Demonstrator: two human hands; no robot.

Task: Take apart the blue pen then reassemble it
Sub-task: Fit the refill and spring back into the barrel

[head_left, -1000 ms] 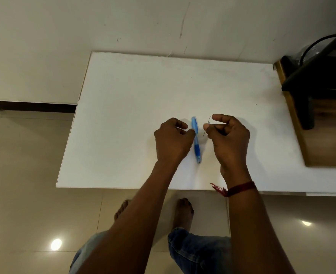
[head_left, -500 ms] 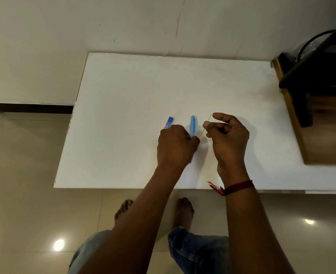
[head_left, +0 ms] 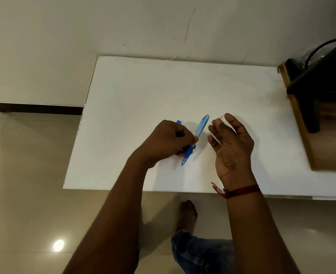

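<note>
A home interior is suggested. A low white table [head_left: 163,91] is set against a plain cream wall [head_left: 123,26] marked by faint scratches. Glossy beige floor tiles [head_left: 24,175] are seen beneath, with a dark skirting strip [head_left: 36,108]. A wooden stand [head_left: 325,147] carrying a black item is placed at the table's right edge. Bare feet [head_left: 186,214] are seen on the tiles.

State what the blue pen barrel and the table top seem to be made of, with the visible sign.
Blue pen barrel: probably plastic, light blue and slightly glossy, with a darker blue, possibly rubbery, grip. Table top: matte white board, perhaps laminate; its thin edge suggests sheet material.
</note>
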